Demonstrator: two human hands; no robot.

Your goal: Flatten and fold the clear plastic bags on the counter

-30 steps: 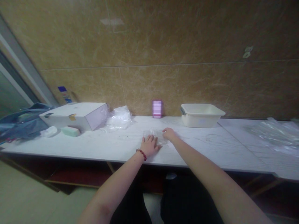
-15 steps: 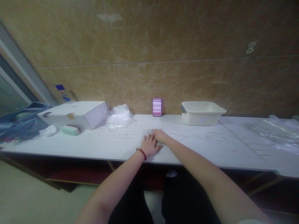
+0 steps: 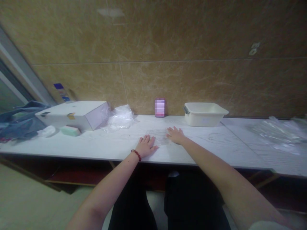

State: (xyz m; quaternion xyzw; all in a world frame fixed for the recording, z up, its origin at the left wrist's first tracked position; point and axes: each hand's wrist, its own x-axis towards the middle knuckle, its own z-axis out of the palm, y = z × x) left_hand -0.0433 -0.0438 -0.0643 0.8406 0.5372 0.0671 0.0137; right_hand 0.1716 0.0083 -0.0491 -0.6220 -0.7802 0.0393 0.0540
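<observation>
A clear plastic bag (image 3: 159, 136), thin and hard to make out, lies flat on the white wood-grain tabletop (image 3: 105, 145) in front of me. At its left edge my left hand (image 3: 145, 146) rests palm down, fingers spread, a red bead bracelet (image 3: 136, 155) on the wrist. My right hand (image 3: 176, 135) lies flat over the bag's right edge, its fingers also spread. Neither hand is closed round anything. Behind the bag, a phone (image 3: 160, 108) leans upright against the wall with its screen lit.
A cream plastic basin (image 3: 203, 119) stands at the back right, with several clear plastic bags (image 3: 280, 134) farther right. To the left are crumpled clear plastic (image 3: 121, 117), a white box (image 3: 72, 111), a pale green sponge (image 3: 70, 130) and blue cloth (image 3: 20, 123).
My hands, close together before, have moved apart: the left one leftward, the right one rightward. The clear bag now shows spread out between them. The view has shifted slightly.
</observation>
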